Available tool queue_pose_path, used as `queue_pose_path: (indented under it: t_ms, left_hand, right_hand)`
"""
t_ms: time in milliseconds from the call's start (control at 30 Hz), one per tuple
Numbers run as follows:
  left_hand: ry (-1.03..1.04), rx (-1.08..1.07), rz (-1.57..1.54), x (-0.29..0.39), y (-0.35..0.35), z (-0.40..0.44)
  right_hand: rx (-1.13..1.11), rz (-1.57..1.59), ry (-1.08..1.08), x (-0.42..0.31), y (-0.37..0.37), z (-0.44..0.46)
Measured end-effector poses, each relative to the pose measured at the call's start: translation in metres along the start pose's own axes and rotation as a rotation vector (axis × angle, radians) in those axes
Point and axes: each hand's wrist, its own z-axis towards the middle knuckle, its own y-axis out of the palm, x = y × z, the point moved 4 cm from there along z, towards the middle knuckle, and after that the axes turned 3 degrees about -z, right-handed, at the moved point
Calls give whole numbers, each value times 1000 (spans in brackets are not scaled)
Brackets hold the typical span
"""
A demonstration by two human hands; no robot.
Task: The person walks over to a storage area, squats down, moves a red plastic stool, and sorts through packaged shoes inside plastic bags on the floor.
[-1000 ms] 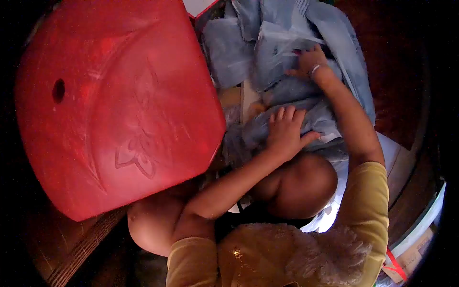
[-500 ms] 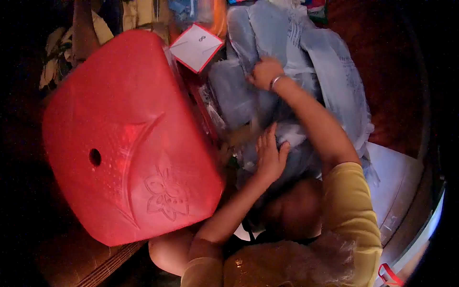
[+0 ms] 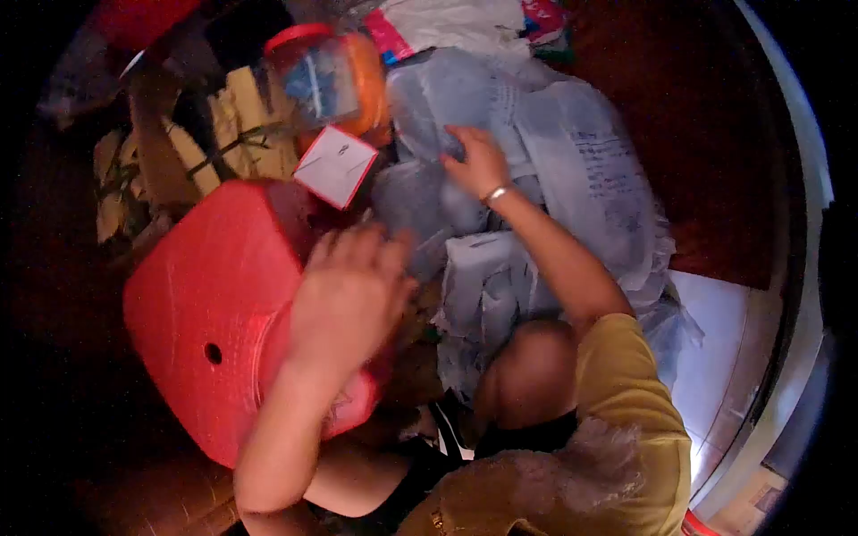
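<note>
My right hand (image 3: 476,163), with a bracelet at the wrist, rests on a pile of greyish plastic-wrapped packets (image 3: 572,152), its fingers apart and nothing seen in them. My left hand (image 3: 349,290) is raised over the right edge of a red plastic stool (image 3: 206,295), back of the hand up, fingers spread and blurred. A small white box with red edges (image 3: 336,167) lies just beyond the left hand. Nearer my knee sits another clear-wrapped packet (image 3: 492,272).
Behind the box stands a clear jar with a red lid (image 3: 308,76) beside an orange container (image 3: 367,85). Tied wooden pieces (image 3: 246,125) lie at the upper left. A white sheet or tile (image 3: 710,330) is on the right, and my knee (image 3: 534,375) is close below the packets.
My left hand has left the packets and risen toward the stool. My right hand has moved left across the pile. The view has shifted, showing the jar and wooden pieces.
</note>
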Motion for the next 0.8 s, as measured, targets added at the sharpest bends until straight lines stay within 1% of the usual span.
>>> queue_pose_path:
  t_ms: [33, 100, 167, 200, 267, 333, 400, 467, 533, 567, 600, 633, 667, 700, 733, 800]
  left_hand:
    - [-5, -35, -1, -12, 6, 8]
    - [-10, -79, -17, -21, 14, 14]
    - [4, 94, -101, -22, 4, 10]
    - [5, 95, -96, -22, 2, 11]
    - [-48, 30, -168, -25, 2, 13]
    - [-38, 34, -180, -28, 1, 13]
    - [-36, 32, -190, -24, 2, 11]
    - [-8, 94, -151, -23, 2, 9]
    - [12, 121, -143, -22, 1, 8]
    - [31, 139, -149, -21, 0, 7]
    - [27, 136, -143, -20, 0, 6]
    - [21, 126, -134, -20, -1, 7]
    - [13, 111, -126, -20, -2, 7]
    - [8, 109, -119, -19, -2, 7]
    - [7, 111, -114, -19, -1, 7]
    - [9, 112, -101, -18, -2, 7]
  right_hand:
    - [93, -184, -66, 6, -18, -2]
    - [12, -525, 48, 41, -49, -13]
    - [-26, -538, 377, 89, -66, -30]
    - [-22, -536, 378, 88, -76, -33]
    - [-68, -468, 554, 90, -96, -59]
    - [-44, -344, 387, 114, -89, -95]
    - [-131, -232, 470, 130, -89, -132]
    - [-52, -184, 605, 130, -108, -168]
    - [215, -537, 606, 193, -104, -229]
    - [285, -497, 766, 226, -109, -257]
    - [328, -295, 954, 254, -113, -278]
    - [353, 85, 1128, 280, -111, -292]
    - [372, 486, 1221, 287, -103, -295]
    - [387, 799, 1283, 291, -95, -297]
    - [391, 1027, 1300, 292, -86, -298]
    - [412, 1269, 1278, 283, -72, -301]
